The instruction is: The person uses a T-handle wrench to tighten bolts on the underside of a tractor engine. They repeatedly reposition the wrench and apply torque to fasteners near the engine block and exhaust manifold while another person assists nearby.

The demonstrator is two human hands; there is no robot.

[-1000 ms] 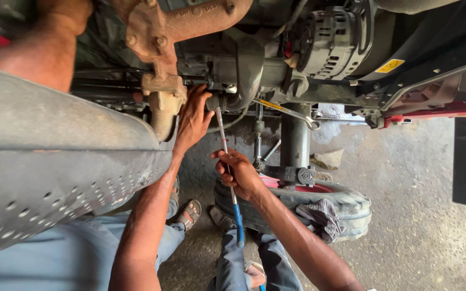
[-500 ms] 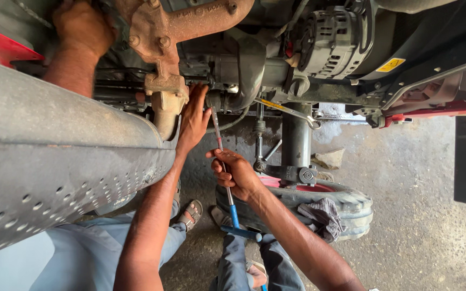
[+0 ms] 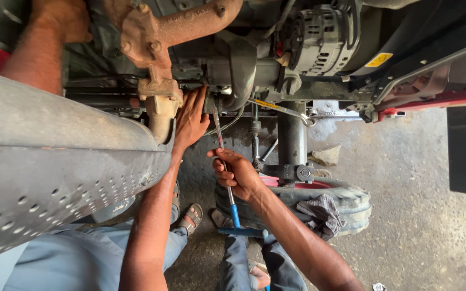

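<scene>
1. A long T-handled wrench (image 3: 225, 172) with a blue handle runs up into the engine underside.
2. The right hand (image 3: 238, 172) grips its shaft.
3. The left hand (image 3: 190, 118) lies open against the rusty exhaust manifold (image 3: 160, 43).
4. A rag (image 3: 322, 213) drapes the tyre (image 3: 346, 199).

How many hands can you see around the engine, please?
3: the left hand pressed under the engine, the right hand gripping the blue-handled tool, and a third hand at top left. Others may be hidden.

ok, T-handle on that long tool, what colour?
Blue T-handle, on the tool's lower end; head view.
</scene>
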